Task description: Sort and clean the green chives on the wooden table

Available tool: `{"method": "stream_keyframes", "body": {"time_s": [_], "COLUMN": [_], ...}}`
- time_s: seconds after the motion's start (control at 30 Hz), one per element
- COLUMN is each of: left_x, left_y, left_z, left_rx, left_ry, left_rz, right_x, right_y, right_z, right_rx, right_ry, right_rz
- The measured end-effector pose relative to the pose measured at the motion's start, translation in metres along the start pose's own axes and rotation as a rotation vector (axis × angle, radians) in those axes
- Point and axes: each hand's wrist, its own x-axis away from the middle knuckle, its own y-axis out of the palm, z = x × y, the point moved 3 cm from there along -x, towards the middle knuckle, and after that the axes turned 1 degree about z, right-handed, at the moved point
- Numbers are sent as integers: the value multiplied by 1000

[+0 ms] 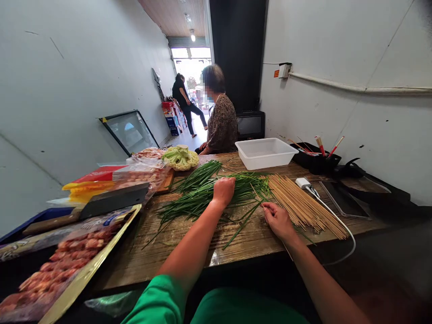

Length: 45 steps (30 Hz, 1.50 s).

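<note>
Long green chives lie in a loose heap on the wooden table. My left hand is closed at the heap, pinching at the chives, though its fingertips are mostly hidden. A thin bamboo skewer is held between the thumb and fingers of my right hand, slanting with its upper end toward the chives. To the right of that hand, many more bamboo skewers lie spread side by side. A few loose chive stalks rest between my hands.
A white plastic tub stands behind the skewers. Rightward are a white charger, a tablet and a black box. On the left are a cauliflower, a cleaver and packed meat. A person sits beyond the table.
</note>
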Motion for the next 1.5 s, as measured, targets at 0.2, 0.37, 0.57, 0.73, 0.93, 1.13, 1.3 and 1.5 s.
{"method": "stream_keyframes", "body": {"time_s": [0.2, 0.37, 0.57, 0.73, 0.93, 1.13, 1.3, 1.5], "left_x": [-1, 0, 1, 1, 0, 0, 0, 0], "left_y": [7, 15, 19, 20, 22, 21, 19, 18], "left_z": [10, 14, 12, 12, 11, 11, 12, 13], "left_rx": [516, 715, 822, 828, 816, 795, 798, 817], "left_ry": [-81, -153, -263, -259, -215, -170, -195, -220], "left_rz": [-1, -78, -120, -129, -116, -92, -101, -118], "right_x": [1, 1, 2, 2, 2, 2, 2, 2], "right_y": [0, 1, 0, 0, 0, 0, 1, 0], "right_z": [1, 1, -2, -5, -5, -5, -3, -4], "right_rx": [-29, -43, -15, -19, -9, -25, -10, -13], "right_ry": [-3, -9, -19, -27, -29, -38, -41, -43], "right_rz": [-5, -19, -28, -48, -55, -35, -25, -28]}}
